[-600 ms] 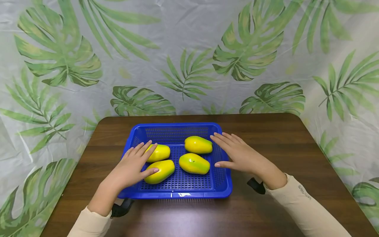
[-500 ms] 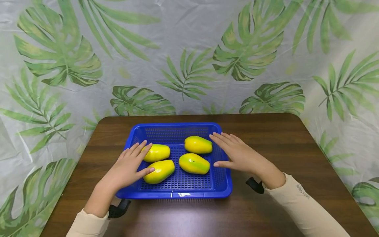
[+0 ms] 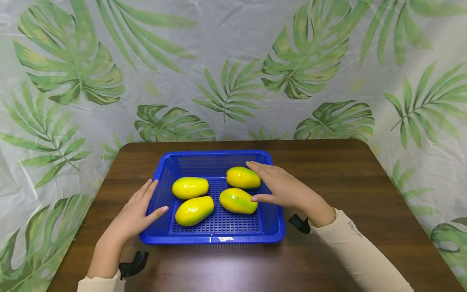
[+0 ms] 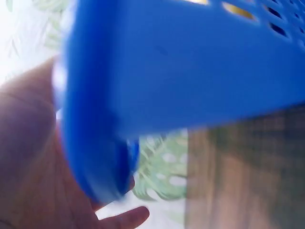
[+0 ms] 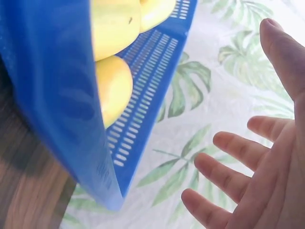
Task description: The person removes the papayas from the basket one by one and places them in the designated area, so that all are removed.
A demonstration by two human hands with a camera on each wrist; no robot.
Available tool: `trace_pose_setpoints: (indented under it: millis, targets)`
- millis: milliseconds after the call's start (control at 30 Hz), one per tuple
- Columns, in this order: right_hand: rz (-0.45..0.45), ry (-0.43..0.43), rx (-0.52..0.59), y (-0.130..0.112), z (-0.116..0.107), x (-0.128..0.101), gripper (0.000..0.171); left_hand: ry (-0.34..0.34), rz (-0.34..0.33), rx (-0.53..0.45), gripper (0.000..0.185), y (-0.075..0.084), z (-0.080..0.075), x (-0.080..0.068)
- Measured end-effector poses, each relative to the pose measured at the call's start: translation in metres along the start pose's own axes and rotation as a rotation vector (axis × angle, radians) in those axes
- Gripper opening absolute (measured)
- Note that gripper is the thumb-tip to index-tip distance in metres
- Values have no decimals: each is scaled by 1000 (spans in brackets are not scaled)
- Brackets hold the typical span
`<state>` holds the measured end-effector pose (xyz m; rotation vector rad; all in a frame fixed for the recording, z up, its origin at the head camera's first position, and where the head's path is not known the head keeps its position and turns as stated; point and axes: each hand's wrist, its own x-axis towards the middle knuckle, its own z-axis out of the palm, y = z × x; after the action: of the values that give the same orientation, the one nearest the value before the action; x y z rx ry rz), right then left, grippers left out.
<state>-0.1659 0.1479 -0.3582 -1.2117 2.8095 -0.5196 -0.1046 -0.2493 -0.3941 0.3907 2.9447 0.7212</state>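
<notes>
In the head view a blue plastic basket (image 3: 246,238) with slotted walls holds several glossy yellow papayas with greenish patches. Two of them, a rear papaya (image 3: 190,187) and a front papaya (image 3: 195,211), lie on the left side. On the right are another rear papaya (image 3: 242,177) and one with a green stripe, a front papaya (image 3: 237,200). My left hand (image 3: 132,215) is at the basket's left rim with its fingers extended and thumb apart. Over the right rim hovers my right hand (image 3: 286,188), palm down, fingers straight; the right wrist view shows its fingers spread above the basket.
The basket stands on a dark brown wooden table (image 3: 328,162). Behind it hangs a pale leaf-patterned sheet (image 3: 226,40). Black wrist mounts hang below both wrists, the left mount (image 3: 134,263) and the right mount (image 3: 300,223).
My left hand has moved left and down, from over the left papayas to the basket's left rim. The right hand has shifted left, overlapping the right papayas' edges. The papayas stay put.
</notes>
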Motion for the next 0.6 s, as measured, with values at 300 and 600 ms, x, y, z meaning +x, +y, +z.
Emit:
trace_pose_setpoints:
  millis: [300, 600]
  targets:
    - [-9, 30, 77, -6, 9, 22, 83, -2, -37, -212, 83, -24, 11, -10]
    - [25, -40, 141, -7, 19, 37, 83, 1, -35, -604, 68, -35, 30, -13]
